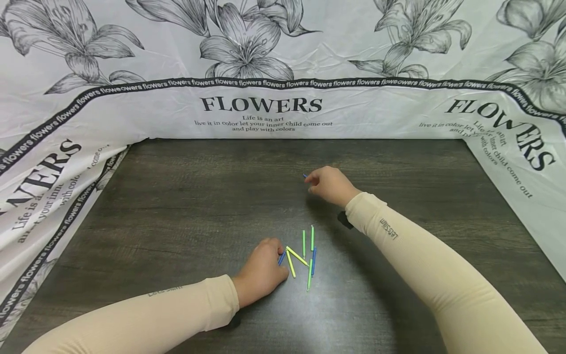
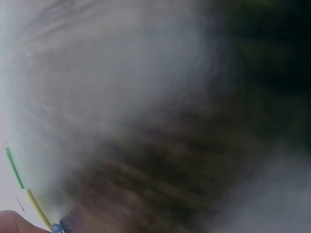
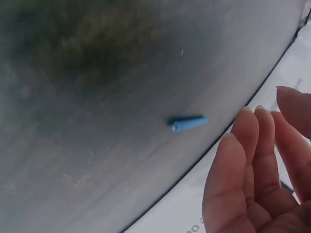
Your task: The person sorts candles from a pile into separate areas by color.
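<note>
My left hand (image 1: pixel 262 270) is low over the dark table, with a blue candle (image 1: pixel 281 258) between thumb and fingertips. In the left wrist view only a thumb edge (image 2: pixel 14 224) and the blue candle's end (image 2: pixel 57 228) show. Right of that hand lie two thin yellow candles (image 1: pixel 291 263), meeting at their tops, and three green candles (image 1: pixel 303 244). Another blue candle (image 1: pixel 314 260) lies beside the lowest green one. Farther back, my right hand (image 1: pixel 331 185) hovers with fingers spread and loosely bent. A blue candle (image 3: pixel 189 124) lies on the table just beyond its fingertips.
The dark wood-grain table (image 1: pixel 199 196) is bordered at the back and sides by a white flower-printed cloth (image 1: pixel 376 110). Both forearms wear cream sleeves (image 1: pixel 424 265), reaching in from the front corners.
</note>
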Demonstrator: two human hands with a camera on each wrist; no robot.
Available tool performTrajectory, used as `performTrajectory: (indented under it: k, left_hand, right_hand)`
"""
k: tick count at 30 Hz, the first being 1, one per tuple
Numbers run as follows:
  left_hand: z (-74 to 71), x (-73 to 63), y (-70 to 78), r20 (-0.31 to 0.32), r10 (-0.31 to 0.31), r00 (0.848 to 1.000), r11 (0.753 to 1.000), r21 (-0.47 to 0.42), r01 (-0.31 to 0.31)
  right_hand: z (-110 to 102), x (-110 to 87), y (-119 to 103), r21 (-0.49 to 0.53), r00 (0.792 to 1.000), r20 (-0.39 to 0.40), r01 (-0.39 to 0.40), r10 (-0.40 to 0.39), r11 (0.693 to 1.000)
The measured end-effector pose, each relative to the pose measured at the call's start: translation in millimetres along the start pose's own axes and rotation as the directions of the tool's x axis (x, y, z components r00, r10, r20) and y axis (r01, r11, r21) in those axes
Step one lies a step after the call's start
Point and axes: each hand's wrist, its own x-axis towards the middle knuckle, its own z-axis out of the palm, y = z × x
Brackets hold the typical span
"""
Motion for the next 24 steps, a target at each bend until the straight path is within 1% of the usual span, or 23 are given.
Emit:
performTrajectory:
  k: [9, 13, 18, 24]
  left_hand:
    - [-1.5, 0.2, -0.6, -0.004, 0.013, 1.0, 0.999, -0.035, -0.013]
    - [-1.4, 0.7, -2.2, -0.004, 0.005, 1.0, 0.999, -0.05, -0.005]
    - [-1.3, 0.8, -3.2, -0.004, -0.009, 1.0, 0.997, -0.077, 0.008]
    - [-1.8, 0.7, -3.6, -0.013, -0.003, 1.0, 0.996, -0.09, 0.002]
  right_hand:
    - [8.2, -25.7, 0.6, 0.041, 0.999, 0.023, 0.044, -0.045, 0.998]
    - [11.9, -34.6, 1.8, 0.072, 0.999, 0.021, 0.034, -0.035, 0.997]
    - [16.1, -44.9, 4.2, 0.085, 1.0, 0.012, 0.019, -0.02, 0.996]
    - [19.1, -58.5, 7.9, 0.119, 1.0, 0.014, 0.012, -0.014, 0.993]
